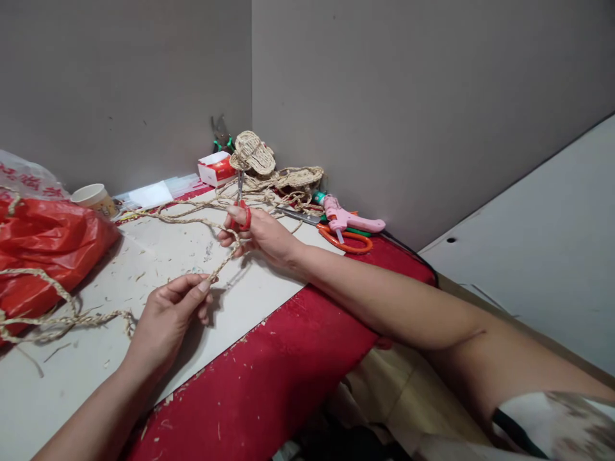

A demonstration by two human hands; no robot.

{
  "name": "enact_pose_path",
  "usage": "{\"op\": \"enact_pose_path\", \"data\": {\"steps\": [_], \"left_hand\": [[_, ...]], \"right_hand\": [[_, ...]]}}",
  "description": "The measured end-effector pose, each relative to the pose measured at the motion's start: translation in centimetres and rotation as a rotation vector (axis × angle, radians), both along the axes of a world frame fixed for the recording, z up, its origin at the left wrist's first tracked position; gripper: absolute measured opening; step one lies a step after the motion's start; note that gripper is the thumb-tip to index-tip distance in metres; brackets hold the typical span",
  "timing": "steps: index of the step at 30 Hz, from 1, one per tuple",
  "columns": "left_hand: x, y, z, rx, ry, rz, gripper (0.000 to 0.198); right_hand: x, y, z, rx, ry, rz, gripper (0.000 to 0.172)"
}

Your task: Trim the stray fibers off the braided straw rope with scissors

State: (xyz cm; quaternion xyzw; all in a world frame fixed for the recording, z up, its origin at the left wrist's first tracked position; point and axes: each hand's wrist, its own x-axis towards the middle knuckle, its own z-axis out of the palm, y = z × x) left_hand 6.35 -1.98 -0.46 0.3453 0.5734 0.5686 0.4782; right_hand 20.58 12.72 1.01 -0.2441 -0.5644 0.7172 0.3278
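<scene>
Cord [223,261] of braided straw runs from the left hand [173,306], which pinches it between thumb and fingertips, to the curled fingers of the right hand [266,235], which grips red-handled scissors [248,219], blades pointing away. Beyond the right hand lie woven straw pieces [254,155]; to its right, a pink glue gun [353,218]. Left of the left hand sits a red plastic bag [52,246].

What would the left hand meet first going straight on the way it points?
Beyond the braided cord it pinches, the left hand would likely meet the right hand, though depth is unclear.
</scene>
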Motion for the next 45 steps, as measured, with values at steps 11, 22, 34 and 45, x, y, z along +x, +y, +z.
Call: {"op": "enact_pose_path", "data": {"steps": [11, 22, 34, 45], "left_hand": [[-1.5, 0.7, 0.3, -0.016, -0.323, 0.043, 0.02], [-2.0, 0.6, 0.5, -0.007, -0.393, 0.007, 0.02], [-2.5, 0.7, 0.3, -0.002, -0.436, -0.01, 0.016], [-2.8, 0.6, 0.7, -0.009, -0.54, -0.036, 0.011]], "right_hand": [[2.3, -0.2, 0.4, 0.91, -0.137, -0.054, 0.033], [1.9, 0.1, -0.6, 1.153, -0.662, 0.166, 0.03], [2.2, -1.0, 0.0, 1.219, -0.742, 0.229, 0.044], [1.4, -1.6, -0.5, 1.449, -1.011, 0.171, 0.045]]}}
